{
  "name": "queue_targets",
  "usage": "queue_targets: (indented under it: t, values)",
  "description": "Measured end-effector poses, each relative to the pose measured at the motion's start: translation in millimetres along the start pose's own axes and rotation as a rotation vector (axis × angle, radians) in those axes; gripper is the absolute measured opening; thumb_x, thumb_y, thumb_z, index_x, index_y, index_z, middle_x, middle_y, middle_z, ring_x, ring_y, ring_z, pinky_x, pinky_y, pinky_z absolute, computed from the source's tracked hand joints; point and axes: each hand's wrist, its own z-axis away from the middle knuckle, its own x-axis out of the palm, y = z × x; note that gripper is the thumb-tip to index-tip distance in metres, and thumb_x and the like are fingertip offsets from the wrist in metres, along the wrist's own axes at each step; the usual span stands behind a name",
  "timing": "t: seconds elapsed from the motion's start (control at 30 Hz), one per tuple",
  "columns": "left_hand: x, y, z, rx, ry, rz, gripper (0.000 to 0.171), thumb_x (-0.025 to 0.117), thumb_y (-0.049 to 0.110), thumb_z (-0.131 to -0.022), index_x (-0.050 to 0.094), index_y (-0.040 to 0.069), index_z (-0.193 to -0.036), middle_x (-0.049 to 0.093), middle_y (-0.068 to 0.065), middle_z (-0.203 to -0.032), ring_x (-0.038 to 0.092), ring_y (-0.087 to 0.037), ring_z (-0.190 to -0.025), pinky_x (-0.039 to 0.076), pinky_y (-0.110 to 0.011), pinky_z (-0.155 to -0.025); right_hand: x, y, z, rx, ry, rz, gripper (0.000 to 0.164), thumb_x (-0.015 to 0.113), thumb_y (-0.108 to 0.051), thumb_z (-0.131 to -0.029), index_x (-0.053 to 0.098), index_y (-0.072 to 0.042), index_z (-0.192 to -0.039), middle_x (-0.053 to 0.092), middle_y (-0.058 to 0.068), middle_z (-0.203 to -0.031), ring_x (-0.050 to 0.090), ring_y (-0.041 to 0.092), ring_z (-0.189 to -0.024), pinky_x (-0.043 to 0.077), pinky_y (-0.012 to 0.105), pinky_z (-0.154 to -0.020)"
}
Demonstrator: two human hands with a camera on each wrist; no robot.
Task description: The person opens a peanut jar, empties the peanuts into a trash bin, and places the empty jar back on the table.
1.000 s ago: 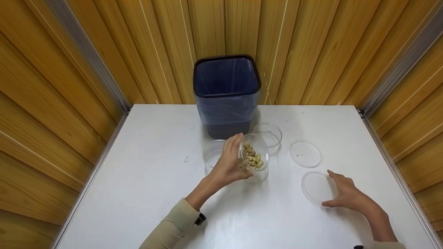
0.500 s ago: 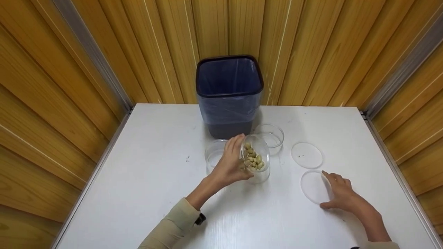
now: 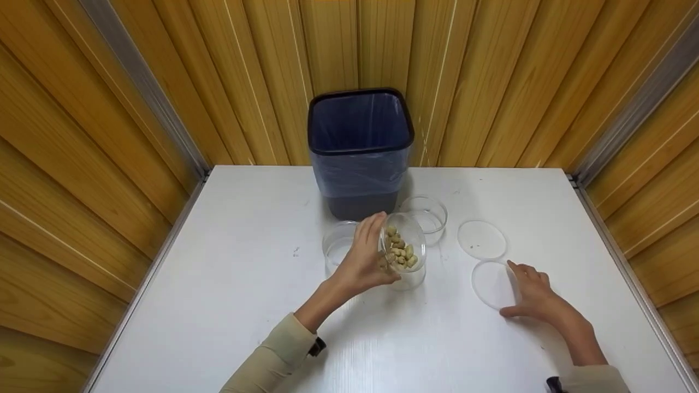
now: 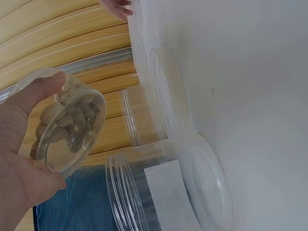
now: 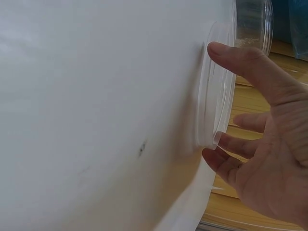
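My left hand (image 3: pixel 360 259) grips a clear round jar (image 3: pixel 407 226) raised above the table and tilted, thumb across its side in the left wrist view. Several tan-green nuts (image 3: pixel 404 255) lie inside it. Part of another clear round container (image 3: pixel 412 281) shows beneath, mostly hidden. On the right, my right hand (image 3: pixel 538 297) holds a clear round lid (image 3: pixel 491 285) by its edge, thumb on the near side and fingers on the far side. This lid is flat, on or just above the table, close to a second clear lid (image 3: pixel 481 240) with a few crumbs.
A dark bin (image 3: pixel 360 180) lined with a blue bag stands at the back. Clear jars stand in front of it, one at the left (image 3: pixel 334 251) partly behind my hand, one at the right (image 3: pixel 428 221). Wood-patterned walls (image 3: pixel 262 82) enclose the white table (image 3: pixel 229 262).
My right hand has closed in on the nearer lid, taken hold of it and moved it away from me towards the other lid. The left hand and its jar have hardly moved.
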Motion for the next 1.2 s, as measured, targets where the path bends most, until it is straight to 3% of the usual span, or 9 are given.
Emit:
queue_targets:
  t: [0.47, 1.0, 1.2]
  values:
    - [1.5, -0.6, -1.0, -0.008, 0.022, 0.020, 0.130, 0.101, 0.028, -0.058, 0.021, 0.004, -0.157, 0.030, -0.018, -0.159, 0.028, -0.032, -0.148, 0.033, -0.042, -0.119, 1, -3, -15, 0.026, 0.018, 0.005, 0.117, 0.092, -0.029, -0.072, 0.019, 0.016, -0.152, 0.026, 0.044, -0.143, 0.023, 0.059, -0.122, 0.035, 0.072, -0.099]
    - [-0.9, -3.8, -0.5, 0.012, 0.032, 0.046, 0.128, 0.100, 0.025, -0.059, 0.021, 0.003, -0.157, 0.029, -0.019, -0.159, 0.026, -0.032, -0.148, 0.034, -0.045, -0.119, -4, 4, -10, 0.056, 0.015, 0.005, 0.115, 0.091, -0.028, -0.073, 0.020, 0.018, -0.150, 0.024, 0.047, -0.141, 0.024, 0.064, -0.121, 0.032, 0.076, -0.097]
    - [-1.7, -4.9, -0.9, 0.006, 0.050, 0.033, 0.128, 0.101, 0.026, -0.058, 0.022, 0.002, -0.156, 0.031, -0.019, -0.158, 0.027, -0.033, -0.147, 0.033, -0.044, -0.119, -8, 2, -9, 0.085, -0.033, -0.005, 0.120, 0.091, -0.029, -0.074, 0.013, 0.017, -0.153, 0.018, 0.047, -0.145, 0.020, 0.064, -0.124, 0.031, 0.077, -0.099]
